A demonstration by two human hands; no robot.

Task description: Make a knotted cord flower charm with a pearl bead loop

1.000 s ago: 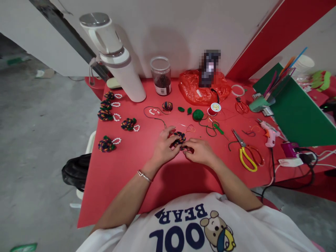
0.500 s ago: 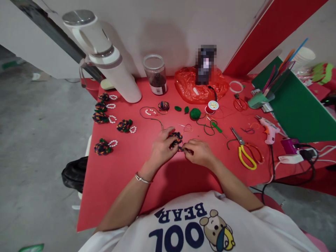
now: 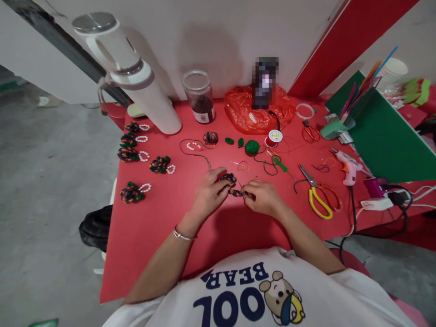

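My left hand (image 3: 210, 191) pinches a coil of dark multicoloured crocheted yarn (image 3: 230, 178) above the red table. From the coil a short strip runs to the right, and my right hand (image 3: 261, 196) is closed on its end. Just beyond my hands lies a needle (image 3: 235, 162) beside a loop of orange thread (image 3: 243, 166). Behind are a green yarn ball (image 3: 252, 147), a multicoloured yarn ball (image 3: 210, 137) and two green crocheted leaves (image 3: 229, 141). A green-handled crochet hook (image 3: 279, 164) sits to the right, with green yarn near it.
Several yarn flowers with white bead loops (image 3: 132, 193) line the left side. A tall white tumbler (image 3: 153, 102) and a clear jar (image 3: 200, 97) stand at the back. Yellow-handled scissors (image 3: 318, 202), a glue gun (image 3: 350, 169) and a thread spool (image 3: 273, 138) lie rightward.
My right hand has moved slightly right, away from my left, so more of the yarn strip shows between them. The coil stays in my left fingers.
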